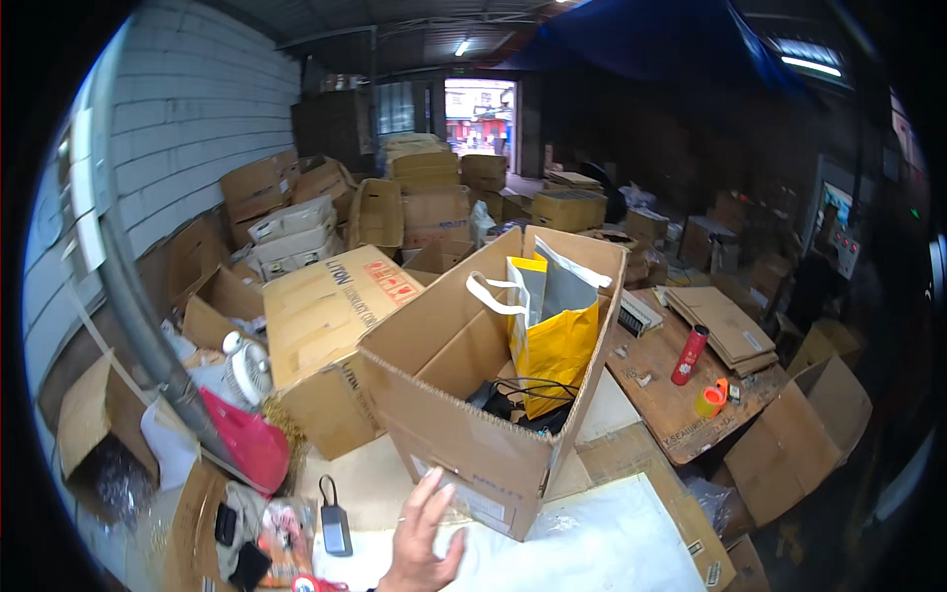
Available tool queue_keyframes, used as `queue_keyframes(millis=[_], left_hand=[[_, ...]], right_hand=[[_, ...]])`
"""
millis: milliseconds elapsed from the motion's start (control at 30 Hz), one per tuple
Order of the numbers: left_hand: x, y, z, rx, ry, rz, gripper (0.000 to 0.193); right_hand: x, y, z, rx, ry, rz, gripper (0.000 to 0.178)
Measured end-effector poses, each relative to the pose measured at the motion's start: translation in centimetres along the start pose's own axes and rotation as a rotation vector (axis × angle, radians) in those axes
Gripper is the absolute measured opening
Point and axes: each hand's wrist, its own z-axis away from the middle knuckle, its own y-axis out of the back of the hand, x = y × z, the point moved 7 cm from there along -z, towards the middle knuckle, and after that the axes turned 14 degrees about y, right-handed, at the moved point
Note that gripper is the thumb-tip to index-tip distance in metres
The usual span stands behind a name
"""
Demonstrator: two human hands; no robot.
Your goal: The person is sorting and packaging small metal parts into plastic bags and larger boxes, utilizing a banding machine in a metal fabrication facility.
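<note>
The open cardboard carton (473,444) stands right in front of you on the counter (612,538), its top gaping. Inside it, toward the right, you have an upright yellow and grey bag (567,345) with white handles, and black cables (538,387) lie low around its base among dark items too hidden to name.

Your left hand (426,538) is raised at the carton's near wall, fingers parted, thumb held out to the right, nothing in its grip; you cannot tell whether its fingertips touch the cardboard. Your right hand is out of view, so you cannot tell its state.

Just left of your hand lies a small dark device (336,533) with a looped strap. Beyond that, at the lower left, a smaller open carton (189,533) holds plastic packets (286,543) and dark objects. Behind these are a pink bag (247,449) and a white fan (247,370), with a large closed carton (321,326) beside your open one.

To your right, a wooden table (646,395) bears a red bottle (690,355), an orange and yellow object (710,399) and flattened cardboard (720,326). Farther back, piled boxes (434,209) lead toward a bright doorway (481,123).
</note>
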Motion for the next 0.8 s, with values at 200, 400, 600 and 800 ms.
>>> queue_keyframes(millis=[200, 400, 600, 800], left_hand=[[-11.0, 7.3, 25.2, -0.136, 0.850, -0.041, 0.037], [-5.1, 12.0, 54.2, -0.354, 1.629, -0.487, 0.035], [4.6, 10.2, 73.1, -0.068, 1.727, -0.063, 0.039], [8.9, 6.8, 98.3, 0.540, 1.761, 0.178, 0.039]], right_hand=[[-4.3, -8.3, -2.9, -0.232, 0.214, -0.024, 0.029], [-5.1, -13.8, -6.9, -0.381, 0.375, 0.080, 0.032], [-15.8, -15.0, -10.1, -0.368, 0.483, 0.303, 0.035], [-31.8, -22.4, -6.2, -0.351, 0.523, 0.210, 0.034]])
